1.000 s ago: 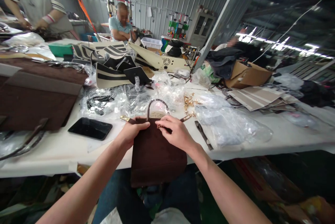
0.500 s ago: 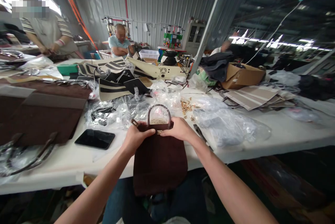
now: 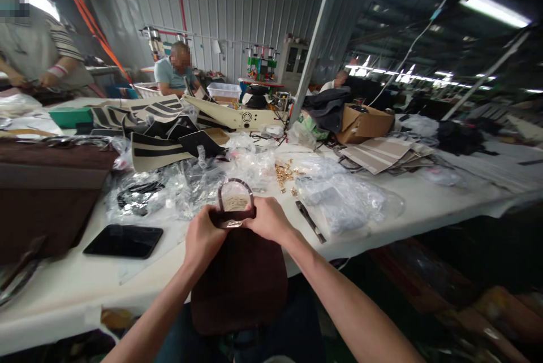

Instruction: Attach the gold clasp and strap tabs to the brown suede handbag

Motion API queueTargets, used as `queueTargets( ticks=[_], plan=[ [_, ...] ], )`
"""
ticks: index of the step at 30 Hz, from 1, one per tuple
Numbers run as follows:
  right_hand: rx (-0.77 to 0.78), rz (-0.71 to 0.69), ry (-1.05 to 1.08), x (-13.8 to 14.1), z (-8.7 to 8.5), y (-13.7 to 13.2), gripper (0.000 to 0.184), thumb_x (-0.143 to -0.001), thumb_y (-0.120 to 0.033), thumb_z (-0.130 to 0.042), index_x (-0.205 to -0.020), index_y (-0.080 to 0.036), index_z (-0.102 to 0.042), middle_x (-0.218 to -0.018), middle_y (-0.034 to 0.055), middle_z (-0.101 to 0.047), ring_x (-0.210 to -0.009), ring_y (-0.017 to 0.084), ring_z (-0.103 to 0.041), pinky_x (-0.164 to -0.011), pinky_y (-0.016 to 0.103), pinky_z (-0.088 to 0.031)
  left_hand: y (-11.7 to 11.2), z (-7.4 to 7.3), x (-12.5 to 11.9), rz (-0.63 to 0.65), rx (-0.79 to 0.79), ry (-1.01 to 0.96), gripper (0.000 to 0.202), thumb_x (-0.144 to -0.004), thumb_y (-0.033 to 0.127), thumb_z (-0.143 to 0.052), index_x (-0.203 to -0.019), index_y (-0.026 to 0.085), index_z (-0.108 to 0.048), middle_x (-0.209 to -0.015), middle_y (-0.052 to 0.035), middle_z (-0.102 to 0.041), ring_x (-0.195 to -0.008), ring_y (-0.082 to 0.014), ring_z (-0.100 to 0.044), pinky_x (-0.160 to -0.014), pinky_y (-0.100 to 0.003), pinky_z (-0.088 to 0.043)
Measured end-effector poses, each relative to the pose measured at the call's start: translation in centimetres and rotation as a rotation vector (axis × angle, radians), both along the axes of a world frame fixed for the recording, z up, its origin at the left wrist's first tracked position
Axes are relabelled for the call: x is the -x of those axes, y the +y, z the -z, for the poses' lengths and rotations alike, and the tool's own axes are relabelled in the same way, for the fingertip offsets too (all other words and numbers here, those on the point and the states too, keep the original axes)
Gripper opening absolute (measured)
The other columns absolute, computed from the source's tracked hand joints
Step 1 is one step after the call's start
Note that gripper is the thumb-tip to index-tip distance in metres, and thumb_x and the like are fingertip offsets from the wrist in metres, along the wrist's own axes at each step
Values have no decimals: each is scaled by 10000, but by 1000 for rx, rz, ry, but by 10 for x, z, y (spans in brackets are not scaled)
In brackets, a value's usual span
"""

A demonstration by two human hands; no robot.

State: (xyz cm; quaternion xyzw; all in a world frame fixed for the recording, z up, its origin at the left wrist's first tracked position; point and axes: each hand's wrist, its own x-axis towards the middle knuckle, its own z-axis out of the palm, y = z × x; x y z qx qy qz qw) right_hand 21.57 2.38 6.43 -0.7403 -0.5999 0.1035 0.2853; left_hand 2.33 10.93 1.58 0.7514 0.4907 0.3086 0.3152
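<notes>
The dark brown, soft-looking bag [image 3: 240, 289] sticks out past the near edge of the long white table [image 3: 169, 281], over the person's lap [image 3: 299, 332]. The left hand [image 3: 202, 236] and right hand [image 3: 269, 220] reach forward and hold its top sides, fingers bent around it, thumbs by the shiny metal clasp [image 3: 234, 224]. White table shows between the left hand and the flat black phone [image 3: 124, 241]. A smaller gap parts the right hand from the thin dark strap [image 3: 309, 220]. Farther off lie crinkly, see-through plastic bags [image 3: 365, 199].
</notes>
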Motion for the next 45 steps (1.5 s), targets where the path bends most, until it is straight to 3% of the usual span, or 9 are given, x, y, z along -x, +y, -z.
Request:
queueTargets(
  ticks=[4, 8, 16, 23, 26, 28, 34, 41, 45],
  plan=[
    [-66, -27, -145, 6, 3, -2, 199, -846, -250, -949, -974, -202, -804, -918, 51, -819, -939, 274, -724, -942, 366, -493, 1, 2, 0, -18, 7, 28, 383, -780, 473, -870, -1043, 240, -715, -968, -71, -810, -945, -328, -766, -747, -346, -478],
    [1, -12, -6, -5, 12, -1, 341, -785, -389, -1032, -977, -226, -802, -917, 32, -812, -922, 270, -724, -850, 330, -497, 0, 1, -2, -37, 19, 48, 444, -761, 535, -866, -1068, 250, -721, -1017, -84, -824, -1010, -360, -774, -797, -368, -504],
    [-1, -41, 189, -22, 28, 6, 348, -716, -344, -1050, -960, -259, -816, -874, -26, -789, -825, 216, -722, -763, 290, -483, 7, 10, -3, -21, 39, 93, 445, -772, 527, -784, -1122, 262, -710, -1065, -103, -830, -1058, -397, -777, -846, -418, -550],
    [-112, -110, 300, -48, 35, -4, 577, -733, -579, -1037, -1148, -234, -832, -1097, 29, -813, -982, 243, -753, -806, 287, -548, 23, 5, 21, -56, 183, -27, 894, -766, 757, -798, -1384, 131, -640, -1239, -211, -799, -1199, -448, -752, -976, -507, -600],
    [-151, 84, 134, -82, 28, -5, 348, -1058, -505, -758, -1273, -237, -815, -1233, 64, -803, -1074, 206, -743, -911, 271, -551, 17, 1, 33, 26, 340, -147, 843, -768, 832, -811, -1251, 145, -744, -1138, -172, -835, -1169, -438, -766, -973, -499, -601],
    [-106, 314, -3, -109, 25, 1, 262, -1133, -335, -610, -1180, -198, -829, -1195, 99, -804, -1088, 207, -732, -938, 271, -526, 12, 0, 35, 43, 419, -248, 811, -719, 842, -865, -1151, 158, -801, -1103, -155, -850, -1165, -428, -770, -968, -479, -609],
    [109, 489, -97, -147, 41, 25, 231, -984, -331, -784, -822, -170, -817, -969, 145, -816, -968, 271, -763, -806, 297, -486, 3, 1, 34, 91, 619, -556, 698, -732, 731, -953, -1120, 161, -842, -1138, -147, -854, -1170, -362, -778, -1001, -412, -621],
    [151, 570, -32, -143, 55, 32, 182, -866, -338, -885, -999, -216, -866, -1082, 108, -858, -1005, 302, -791, -794, 326, -536, -7, -3, 56, 283, 803, -769, 602, -787, 568, -992, -1188, 145, -840, -1253, -172, -831, -1218, -353, -765, -1093, -463, -611],
    [-66, 604, -16, -126, 30, 20, 229, -930, -352, -808, -1093, -199, -860, -1084, 110, -856, -985, 293, -792, -884, 364, -588, -11, 0, 65, 303, 849, -828, 602, -758, 481, -1024, -1235, 170, -830, -1291, -158, -823, -1243, -354, -761, -1143, -493, -590]
  ],
)
